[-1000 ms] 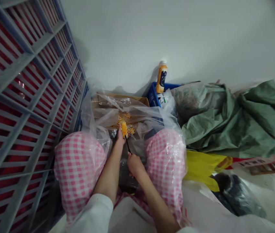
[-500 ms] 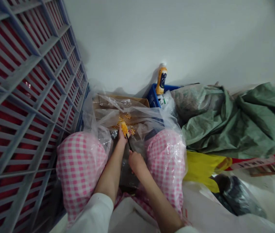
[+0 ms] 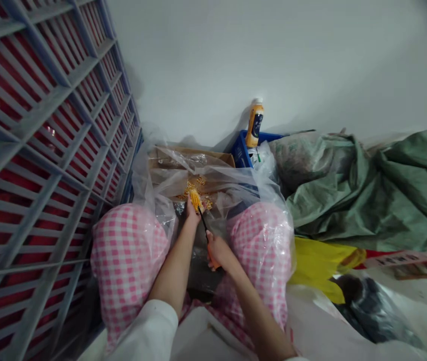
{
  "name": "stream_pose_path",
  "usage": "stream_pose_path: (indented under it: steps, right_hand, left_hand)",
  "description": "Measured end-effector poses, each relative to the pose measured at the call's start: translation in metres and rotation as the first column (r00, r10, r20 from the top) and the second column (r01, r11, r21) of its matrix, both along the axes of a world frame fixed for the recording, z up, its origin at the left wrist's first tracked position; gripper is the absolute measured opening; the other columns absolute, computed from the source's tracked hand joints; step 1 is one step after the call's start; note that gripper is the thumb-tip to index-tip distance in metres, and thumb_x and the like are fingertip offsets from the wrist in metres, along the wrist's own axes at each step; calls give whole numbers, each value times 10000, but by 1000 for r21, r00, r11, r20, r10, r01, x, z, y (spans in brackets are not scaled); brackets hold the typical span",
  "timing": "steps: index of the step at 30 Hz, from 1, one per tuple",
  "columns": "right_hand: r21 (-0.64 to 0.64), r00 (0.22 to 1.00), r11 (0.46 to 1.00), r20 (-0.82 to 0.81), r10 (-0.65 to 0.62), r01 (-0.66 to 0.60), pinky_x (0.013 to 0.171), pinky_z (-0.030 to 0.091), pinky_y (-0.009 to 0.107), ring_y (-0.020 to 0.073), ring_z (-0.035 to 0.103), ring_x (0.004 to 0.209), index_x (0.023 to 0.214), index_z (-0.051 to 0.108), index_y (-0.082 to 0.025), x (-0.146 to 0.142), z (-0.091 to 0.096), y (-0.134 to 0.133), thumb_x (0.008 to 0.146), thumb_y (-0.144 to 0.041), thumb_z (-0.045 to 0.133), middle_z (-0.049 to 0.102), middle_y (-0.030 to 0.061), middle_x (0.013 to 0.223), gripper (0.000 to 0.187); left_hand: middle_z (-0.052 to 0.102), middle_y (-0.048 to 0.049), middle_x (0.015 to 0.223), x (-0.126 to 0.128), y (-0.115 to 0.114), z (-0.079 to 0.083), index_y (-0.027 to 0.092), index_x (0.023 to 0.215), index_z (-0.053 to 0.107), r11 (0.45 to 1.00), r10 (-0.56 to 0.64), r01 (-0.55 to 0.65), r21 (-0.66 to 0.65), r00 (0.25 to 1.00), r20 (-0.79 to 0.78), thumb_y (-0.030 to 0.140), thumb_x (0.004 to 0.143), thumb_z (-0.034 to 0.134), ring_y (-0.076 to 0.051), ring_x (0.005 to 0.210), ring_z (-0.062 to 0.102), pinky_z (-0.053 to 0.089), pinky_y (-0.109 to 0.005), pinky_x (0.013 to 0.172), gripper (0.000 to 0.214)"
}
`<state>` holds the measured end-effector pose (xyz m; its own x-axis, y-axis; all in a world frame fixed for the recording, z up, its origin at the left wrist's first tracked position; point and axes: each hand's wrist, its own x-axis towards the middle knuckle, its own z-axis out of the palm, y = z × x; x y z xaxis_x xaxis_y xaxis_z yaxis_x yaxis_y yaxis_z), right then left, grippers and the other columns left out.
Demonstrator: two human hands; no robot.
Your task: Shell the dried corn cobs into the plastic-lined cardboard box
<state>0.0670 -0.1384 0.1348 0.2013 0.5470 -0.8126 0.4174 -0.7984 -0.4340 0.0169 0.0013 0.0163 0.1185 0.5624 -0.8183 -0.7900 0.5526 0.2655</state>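
My left hand (image 3: 191, 214) is closed round a yellow corn cob (image 3: 195, 199), held over clear plastic sheeting between my knees. In my right hand (image 3: 221, 250) is a screwdriver (image 3: 203, 221) with a black shaft and an orange handle. Its tip meets the near end of the cob; exact contact is too small to make out. Loose corn kernels (image 3: 200, 180) lie on the plastic just beyond and around the cob. Part of the handle is hidden by my right fingers.
A slatted plastic crate (image 3: 57, 95) rises close on my left. Ahead are a cardboard box (image 3: 213, 156) under the sheeting and a blue basket (image 3: 240, 150) with an orange bottle (image 3: 254, 124). A green cloth (image 3: 394, 195) and a yellow bag (image 3: 311, 260) lie to the right.
My right hand has turned and shifted slightly, so the orange handle now shows below it. The cob stays in my left hand. The whole view has shifted a little.
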Motion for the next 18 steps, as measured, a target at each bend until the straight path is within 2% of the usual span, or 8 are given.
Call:
stream_pose_path:
  steps: [2,4,6,8,10,14,16,18]
  right_hand:
    - [54,963,991,249,103,-120,778,582,397,289,724,850,959,653,-83,-7,0,0,1053,-329,328,686,207,863,419]
    - [94,941,985,320,109,-146,980,506,467,363,654,1126,1035,660,-39,-15,1,-1,1045,-279,362,660,289,1105,382]
    - [111,941,986,329,83,-126,1041,459,492,378,603,1213,1107,635,-16,-21,0,-2,1047,-255,345,619,316,1198,380]
    - [99,967,993,251,37,-63,980,512,462,342,652,1133,1103,617,-36,-22,-1,-2,1053,-269,324,639,298,1141,378]
    - [56,994,998,111,-7,1,794,589,390,261,720,876,1061,598,-83,-18,-3,0,1065,-308,260,679,207,933,406]
    - [-21,985,999,-164,-49,47,489,529,244,123,561,445,970,564,-138,-4,-4,6,1074,-384,76,534,0,577,556]
    - [-32,991,999,-132,-35,31,490,527,246,136,582,457,950,571,-137,-2,-3,9,1076,-392,106,544,10,568,546]
    - [1,998,1000,63,21,-21,606,575,301,209,701,653,952,598,-116,-6,-1,10,1074,-364,225,647,110,699,464]
  left_hand:
    - [575,-22,665,2,-1,0,162,1151,646,1000,-5,6,2,1000,-31,533,999,367,-135,560,584,539,-240,664,488]
    - [576,-25,664,4,-1,0,160,1115,650,1000,-11,11,4,998,-56,541,998,363,-139,566,590,542,-243,654,491]
    - [588,-36,689,5,0,-1,155,1103,647,1000,-15,16,3,997,-75,547,1000,348,-147,604,614,548,-251,664,504]
    - [595,-43,716,6,2,-2,152,1097,643,1000,-16,16,2,996,-91,545,1002,347,-150,643,634,554,-261,692,501]
    - [602,-48,745,6,3,-3,150,1095,639,1000,-14,14,1,994,-106,533,1000,375,-155,685,650,558,-278,730,474]
    - [616,-61,780,6,2,-4,161,1084,634,1000,-2,2,1,992,-127,507,1001,394,-177,761,670,554,-307,755,428]
    - [603,-46,739,5,2,-3,180,1059,633,1000,5,-4,9,992,-127,503,1005,379,-174,734,668,561,-305,744,414]
    - [574,-22,679,4,2,-1,185,1045,633,1000,6,-4,17,992,-122,499,1009,366,-163,671,657,571,-299,727,414]
